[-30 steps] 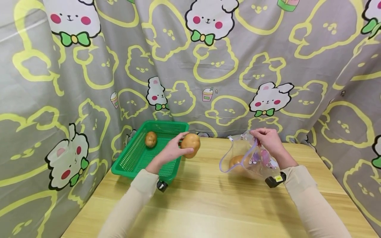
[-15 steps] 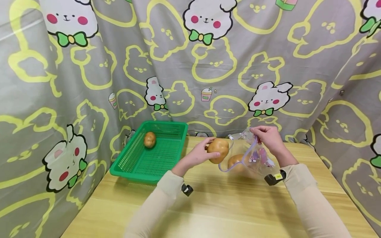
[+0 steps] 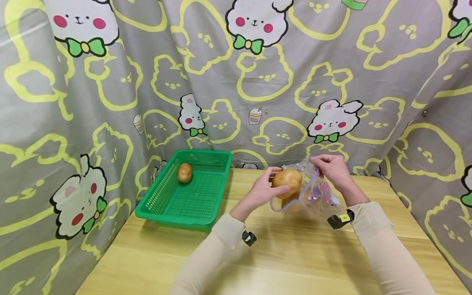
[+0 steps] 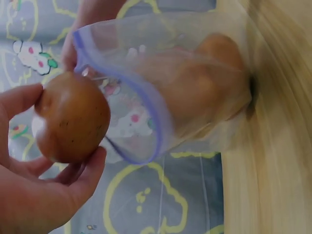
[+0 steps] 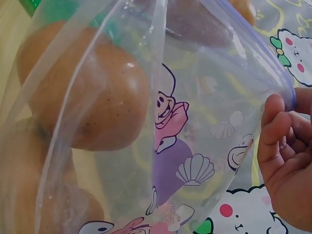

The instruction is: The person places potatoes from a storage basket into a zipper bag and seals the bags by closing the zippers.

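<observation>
My left hand (image 3: 262,190) grips a brown potato (image 3: 288,181) between thumb and fingers, at the mouth of a clear zip bag (image 3: 321,196) with a purple rim and cartoon prints. In the left wrist view the held potato (image 4: 73,117) is in front of the rim (image 4: 153,105). The bag stands on the table. More than one potato is inside; the right wrist view shows an upper potato (image 5: 92,92) and a lower potato (image 5: 29,180) through the plastic. My right hand (image 3: 334,171) pinches the bag's top edge and holds the mouth apart.
A green perforated basket (image 3: 199,200) stands on the left of the wooden table (image 3: 295,258), with one potato (image 3: 184,173) near its left wall. A patterned grey curtain (image 3: 217,82) hangs behind and at both sides.
My left hand has carried the potato rightward from beside the basket to the bag's mouth. My right hand keeps its pinch on the bag, almost unmoved.
</observation>
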A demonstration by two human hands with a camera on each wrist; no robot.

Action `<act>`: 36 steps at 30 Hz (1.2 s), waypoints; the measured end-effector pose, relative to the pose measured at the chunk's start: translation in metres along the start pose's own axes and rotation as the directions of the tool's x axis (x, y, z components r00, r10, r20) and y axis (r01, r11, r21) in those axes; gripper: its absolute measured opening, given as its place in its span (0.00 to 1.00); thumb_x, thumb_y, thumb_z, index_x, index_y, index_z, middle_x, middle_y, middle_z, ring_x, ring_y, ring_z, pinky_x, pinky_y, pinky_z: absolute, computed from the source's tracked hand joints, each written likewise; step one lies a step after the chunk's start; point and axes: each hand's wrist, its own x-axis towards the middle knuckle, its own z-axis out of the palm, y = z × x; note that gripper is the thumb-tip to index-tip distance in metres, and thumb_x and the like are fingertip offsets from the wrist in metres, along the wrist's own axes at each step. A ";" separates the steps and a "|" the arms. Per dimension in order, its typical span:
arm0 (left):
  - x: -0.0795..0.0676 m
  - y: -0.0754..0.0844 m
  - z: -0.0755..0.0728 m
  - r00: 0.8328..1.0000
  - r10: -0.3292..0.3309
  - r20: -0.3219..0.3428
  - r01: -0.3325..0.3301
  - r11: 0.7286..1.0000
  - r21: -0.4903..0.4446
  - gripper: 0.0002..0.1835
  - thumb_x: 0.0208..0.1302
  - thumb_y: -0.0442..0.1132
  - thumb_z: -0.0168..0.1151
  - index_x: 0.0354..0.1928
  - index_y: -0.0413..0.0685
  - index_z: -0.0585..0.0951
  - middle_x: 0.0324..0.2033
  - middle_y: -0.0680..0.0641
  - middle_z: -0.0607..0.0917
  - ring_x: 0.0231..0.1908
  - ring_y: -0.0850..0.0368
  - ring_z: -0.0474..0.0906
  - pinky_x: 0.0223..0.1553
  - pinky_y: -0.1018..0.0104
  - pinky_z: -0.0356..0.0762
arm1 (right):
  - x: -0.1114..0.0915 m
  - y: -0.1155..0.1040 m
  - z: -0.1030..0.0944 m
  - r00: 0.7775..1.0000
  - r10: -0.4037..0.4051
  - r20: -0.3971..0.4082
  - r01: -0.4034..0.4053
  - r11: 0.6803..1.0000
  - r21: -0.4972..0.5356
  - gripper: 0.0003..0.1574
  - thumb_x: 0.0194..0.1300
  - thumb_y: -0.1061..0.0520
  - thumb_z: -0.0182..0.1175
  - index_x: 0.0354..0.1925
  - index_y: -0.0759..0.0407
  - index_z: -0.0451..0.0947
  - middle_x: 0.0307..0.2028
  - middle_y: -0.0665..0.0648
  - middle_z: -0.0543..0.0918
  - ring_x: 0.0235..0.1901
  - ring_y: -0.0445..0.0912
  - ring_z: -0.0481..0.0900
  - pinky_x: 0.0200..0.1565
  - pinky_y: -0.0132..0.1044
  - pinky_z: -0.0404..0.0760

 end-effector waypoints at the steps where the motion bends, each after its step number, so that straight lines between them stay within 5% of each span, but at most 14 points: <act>1: 0.000 0.000 0.002 1.000 0.003 -0.021 -0.002 1.000 0.010 0.30 0.57 0.45 0.68 0.60 0.50 0.69 0.54 0.47 0.75 0.51 0.56 0.73 0.46 0.64 0.75 | 0.000 0.000 0.000 1.000 0.002 0.002 -0.002 1.000 -0.005 0.14 0.66 0.58 0.59 0.34 0.71 0.81 0.17 0.49 0.77 0.15 0.40 0.70 0.18 0.33 0.73; 9: 0.003 0.001 0.014 0.989 0.098 -0.109 -0.094 0.995 0.043 0.28 0.54 0.43 0.71 0.57 0.47 0.72 0.52 0.49 0.76 0.50 0.58 0.73 0.44 0.69 0.75 | -0.005 -0.016 0.004 1.000 0.002 0.012 -0.002 0.999 -0.049 0.21 0.67 0.58 0.58 0.39 0.80 0.76 0.16 0.49 0.76 0.15 0.40 0.70 0.19 0.33 0.73; 14: 0.005 0.003 0.017 0.979 0.153 -0.133 -0.131 0.979 0.158 0.30 0.54 0.45 0.71 0.58 0.47 0.74 0.50 0.49 0.75 0.49 0.59 0.72 0.44 0.70 0.74 | -0.005 -0.020 0.004 1.000 0.012 0.023 -0.011 0.998 -0.063 0.21 0.68 0.57 0.58 0.40 0.80 0.77 0.15 0.49 0.75 0.14 0.41 0.70 0.19 0.35 0.74; 19: 0.006 0.004 0.023 0.972 0.167 -0.165 -0.124 0.962 0.245 0.30 0.53 0.47 0.72 0.58 0.51 0.76 0.50 0.49 0.73 0.47 0.58 0.71 0.45 0.68 0.73 | 0.004 -0.001 0.003 0.999 0.028 0.021 -0.027 0.997 -0.070 0.23 0.67 0.53 0.59 0.41 0.77 0.79 0.15 0.49 0.75 0.14 0.41 0.70 0.19 0.35 0.74; 30: 0.010 -0.005 0.033 0.931 0.234 -0.281 -0.186 0.964 0.189 0.21 0.47 0.42 0.76 0.41 0.49 0.76 0.39 0.54 0.80 0.40 0.64 0.75 0.37 0.76 0.75 | 0.005 0.007 0.004 1.000 0.014 0.003 -0.014 0.997 -0.079 0.26 0.67 0.49 0.59 0.41 0.76 0.78 0.17 0.49 0.77 0.14 0.41 0.70 0.19 0.34 0.74; 36: 0.013 -0.005 0.034 0.922 0.224 -0.316 -0.149 0.958 0.244 0.18 0.50 0.47 0.74 0.40 0.51 0.78 0.38 0.56 0.83 0.40 0.66 0.77 0.39 0.75 0.75 | 0.006 0.006 0.004 0.999 0.032 0.007 -0.032 0.997 -0.068 0.25 0.67 0.51 0.59 0.42 0.76 0.78 0.17 0.49 0.77 0.15 0.41 0.71 0.19 0.35 0.75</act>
